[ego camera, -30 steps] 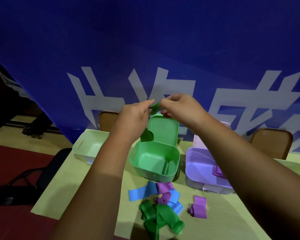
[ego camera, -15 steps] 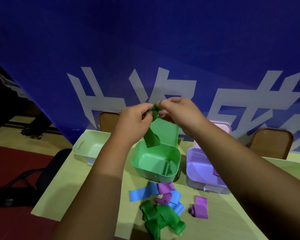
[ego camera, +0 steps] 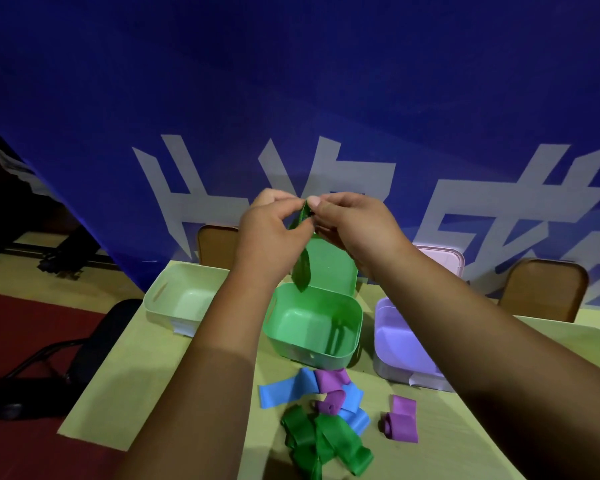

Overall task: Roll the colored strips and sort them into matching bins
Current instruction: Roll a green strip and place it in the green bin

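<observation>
Head view: I logged both grips, left hand (ego camera: 274, 230) and right hand (ego camera: 354, 226), pinching the green strip (ego camera: 302, 268) above the green bin (ego camera: 309, 351), its tail hanging loose. I judged a slack pinch could unwind the roll.

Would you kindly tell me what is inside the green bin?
In the green bin, the visible floor looks bare; its near edge is hidden by the front wall. The green strip, pinched by left hand and right hand, hangs over the back rim.
</observation>
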